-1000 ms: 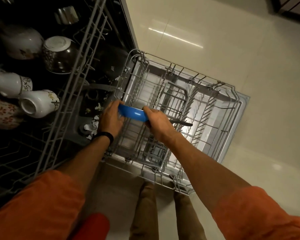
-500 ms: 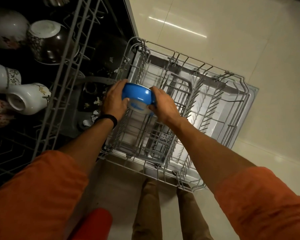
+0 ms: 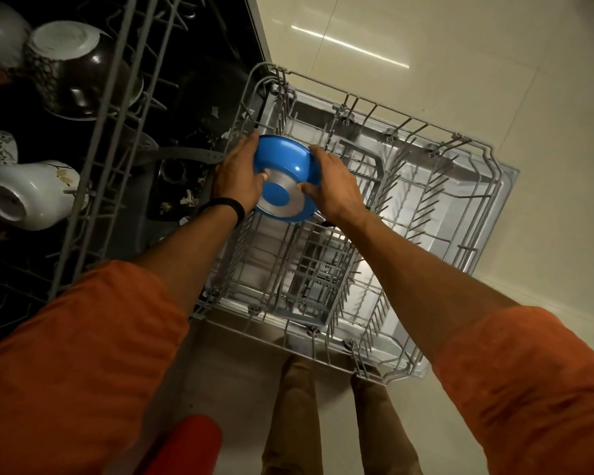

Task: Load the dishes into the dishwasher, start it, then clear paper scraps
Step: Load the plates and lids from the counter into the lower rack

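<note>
The floor (image 3: 460,80) is pale and shiny, with a strip of light on it. On the left, the top rack (image 3: 117,114) holds dishes: a dark bowl (image 3: 79,73) turned bottom-up and a white cup (image 3: 31,197) lying on its side. Beside it, small white scraps (image 3: 189,197) lie in the dark bottom of the dishwasher. Next comes the left hand (image 3: 237,176), then the blue pan (image 3: 285,173), then the right hand (image 3: 333,188) — both hands curl around the pan's sides, thumbs on its silver bottom. The pan is upside down at the left end of the bottom rack (image 3: 436,207). I cannot tell if it touches the wires. That rack is pulled out over the open door.
</note>
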